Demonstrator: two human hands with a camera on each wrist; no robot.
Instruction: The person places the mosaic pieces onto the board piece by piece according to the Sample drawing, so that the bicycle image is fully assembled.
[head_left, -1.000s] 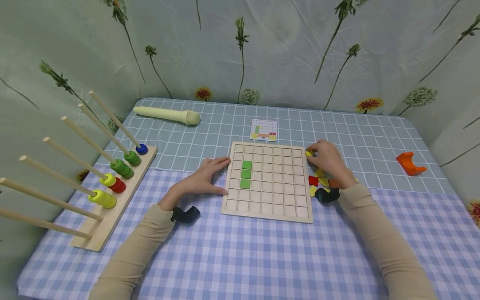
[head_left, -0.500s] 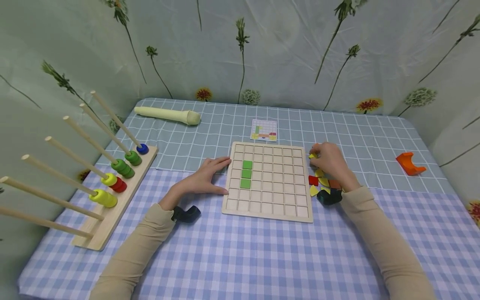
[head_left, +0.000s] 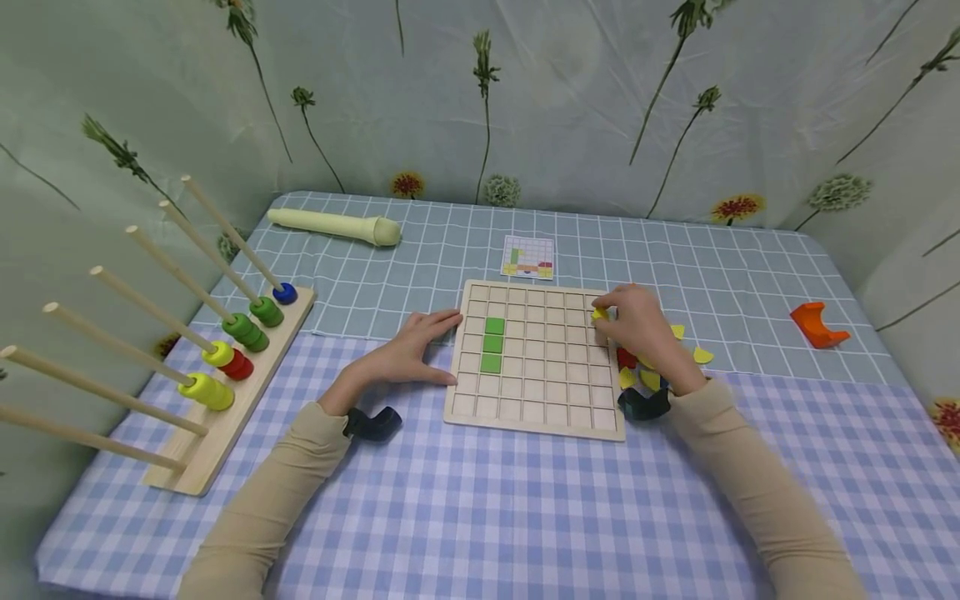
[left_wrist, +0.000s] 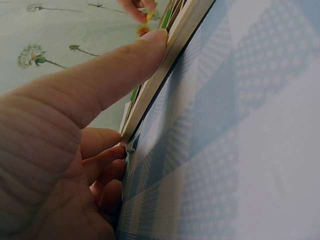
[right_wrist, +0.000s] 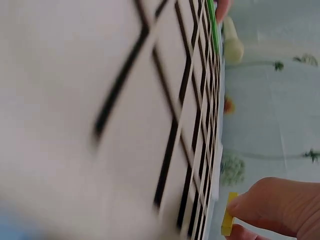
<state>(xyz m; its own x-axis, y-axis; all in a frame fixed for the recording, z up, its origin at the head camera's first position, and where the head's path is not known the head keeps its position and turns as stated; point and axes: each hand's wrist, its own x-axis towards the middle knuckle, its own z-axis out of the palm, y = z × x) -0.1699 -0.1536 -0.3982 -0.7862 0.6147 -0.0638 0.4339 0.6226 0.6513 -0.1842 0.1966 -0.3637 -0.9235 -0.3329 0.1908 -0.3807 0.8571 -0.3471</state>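
Nearest me, my tan sleeves [head_left: 251, 508] run out of the bottom of the head view, so my upper arms are cut off. Between them lies the tabletop [head_left: 510, 517], its near half blue-and-white checked. A black band [head_left: 372, 424] sits at each wrist; the right one covers part of the loose pieces.

My left hand [head_left: 408, 350] is relaxed and grasps nothing, thumb and fingertips resting against the left edge of the gridded wooden board [head_left: 536, 392]. Three green squares [head_left: 492, 343] stand in a column on the board's left side. My right hand [head_left: 637, 321] pinches a yellow piece [head_left: 600, 314] over the board's far right corner; I can't tell whether it touches the board, and the right wrist view shows it edge-on, hiding its outline. That view's nearest stretch of board is blurred.

Beside the board's right edge, yellow pieces [head_left: 702, 356] and a red piece [head_left: 626, 358] lie partly behind my hand. To the left stands a peg rack [head_left: 228, 429] with coloured rings [head_left: 210, 392], one peg cut off by the frame. Farther back are an orange arch [head_left: 810, 321], a printed card [head_left: 528, 257] too small to read closely, and a pale yellow stick [head_left: 330, 225].
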